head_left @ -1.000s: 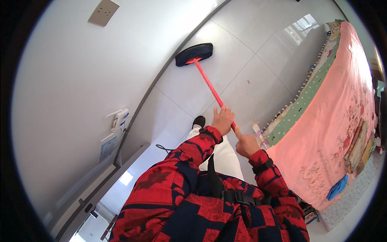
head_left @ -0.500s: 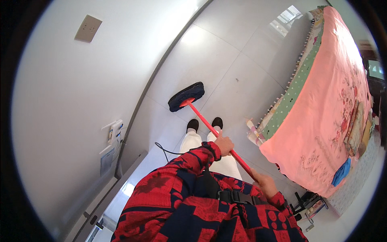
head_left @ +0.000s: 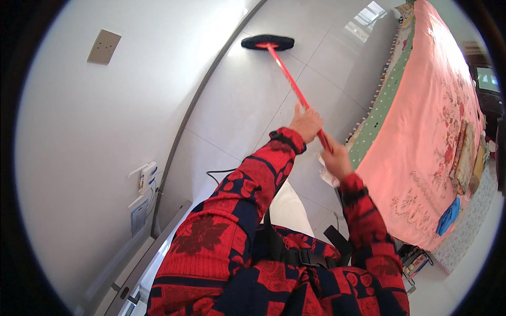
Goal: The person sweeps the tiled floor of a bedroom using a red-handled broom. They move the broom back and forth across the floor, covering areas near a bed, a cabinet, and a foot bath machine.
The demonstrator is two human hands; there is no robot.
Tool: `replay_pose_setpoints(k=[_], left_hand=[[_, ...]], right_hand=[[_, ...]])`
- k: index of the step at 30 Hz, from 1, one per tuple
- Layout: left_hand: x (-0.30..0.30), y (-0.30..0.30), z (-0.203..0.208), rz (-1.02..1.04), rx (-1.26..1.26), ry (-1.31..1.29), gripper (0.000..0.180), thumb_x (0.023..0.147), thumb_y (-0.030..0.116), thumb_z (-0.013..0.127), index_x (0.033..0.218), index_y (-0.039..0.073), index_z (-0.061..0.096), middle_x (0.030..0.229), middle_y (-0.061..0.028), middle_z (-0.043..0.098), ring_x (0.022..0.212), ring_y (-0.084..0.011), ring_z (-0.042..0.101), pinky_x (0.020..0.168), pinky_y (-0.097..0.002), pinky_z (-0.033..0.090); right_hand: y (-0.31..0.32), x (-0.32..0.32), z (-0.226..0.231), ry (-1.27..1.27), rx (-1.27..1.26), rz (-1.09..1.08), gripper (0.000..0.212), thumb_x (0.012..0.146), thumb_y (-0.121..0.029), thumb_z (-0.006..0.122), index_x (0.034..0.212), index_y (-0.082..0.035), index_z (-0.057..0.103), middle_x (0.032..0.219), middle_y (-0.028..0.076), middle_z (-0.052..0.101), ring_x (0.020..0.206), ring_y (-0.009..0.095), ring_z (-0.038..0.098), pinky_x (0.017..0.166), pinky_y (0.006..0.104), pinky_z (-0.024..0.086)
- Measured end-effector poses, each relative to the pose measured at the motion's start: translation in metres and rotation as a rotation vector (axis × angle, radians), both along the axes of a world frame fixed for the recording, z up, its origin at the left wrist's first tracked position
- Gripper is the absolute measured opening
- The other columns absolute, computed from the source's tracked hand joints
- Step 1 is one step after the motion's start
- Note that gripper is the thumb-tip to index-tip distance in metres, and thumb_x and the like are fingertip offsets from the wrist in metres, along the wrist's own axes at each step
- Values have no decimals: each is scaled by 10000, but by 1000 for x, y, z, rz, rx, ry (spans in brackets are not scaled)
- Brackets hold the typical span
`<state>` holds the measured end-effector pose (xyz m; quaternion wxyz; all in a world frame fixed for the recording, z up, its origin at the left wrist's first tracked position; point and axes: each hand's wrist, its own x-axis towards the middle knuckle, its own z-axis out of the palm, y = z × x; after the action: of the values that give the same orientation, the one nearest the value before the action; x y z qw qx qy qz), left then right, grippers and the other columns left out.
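Note:
A mop with a red pole (head_left: 291,80) and a dark, flat, oblong head (head_left: 268,42) stretches away from me over the tiled floor. My left hand (head_left: 307,123) is wrapped round the middle of the pole. Lower down, my right hand (head_left: 337,158) grips the pole's near end, slightly blurred. The mop head lies on the pale tiles beside the wall's dark skirting, far ahead of my body. Both arms reach forward in red and navy patterned sleeves.
A bed with a pink cover (head_left: 411,158) stands on the right, a blue cloth (head_left: 448,216) on it. At left is a white wall (head_left: 68,126) with a socket plate (head_left: 104,47) and a plugged-in adapter (head_left: 147,178). A black cable (head_left: 213,174) lies near my legs.
The mop head has slid forward, away from my feet, and turned crosswise. Both hands have moved forward with the pole, and my arms are more outstretched.

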<state>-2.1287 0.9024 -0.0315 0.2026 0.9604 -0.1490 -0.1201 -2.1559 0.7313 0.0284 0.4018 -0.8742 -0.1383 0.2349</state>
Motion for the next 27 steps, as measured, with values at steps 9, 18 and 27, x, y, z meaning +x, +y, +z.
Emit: replay_pose_setpoints(k=[9, 18, 27], left_hand=[[8, 33, 2, 22, -145, 284, 303, 769, 126, 674, 1030, 151, 521, 1196, -17, 497, 1258, -242, 389, 963, -706, 275], [-119, -15, -49, -215, -34, 380, 525, 690, 179, 746, 1168, 166, 530, 1266, -86, 441, 1301, -280, 344, 931, -646, 323], [-189, -54, -48, -588, -37, 841, 407, 612, 338, 798, 984, 206, 698, 1005, -32, 679, 1022, -284, 619, 869, -681, 336]], right_hand=[[46, 41, -52, 30, -243, 178, 501, 740, -40, 514, 1234, -99, 457, 884, 264, 620, 869, 472, 578, 740, 517, 465], [-50, -139, 38, 336, -314, 174, 672, 753, -40, 483, 1405, -103, 329, 826, 343, 570, 779, 493, 587, 708, 537, 465], [-109, -210, 168, 793, -26, -163, 309, 759, -172, 695, 1013, -9, 627, 786, 132, 657, 691, 148, 551, 648, 348, 471]])
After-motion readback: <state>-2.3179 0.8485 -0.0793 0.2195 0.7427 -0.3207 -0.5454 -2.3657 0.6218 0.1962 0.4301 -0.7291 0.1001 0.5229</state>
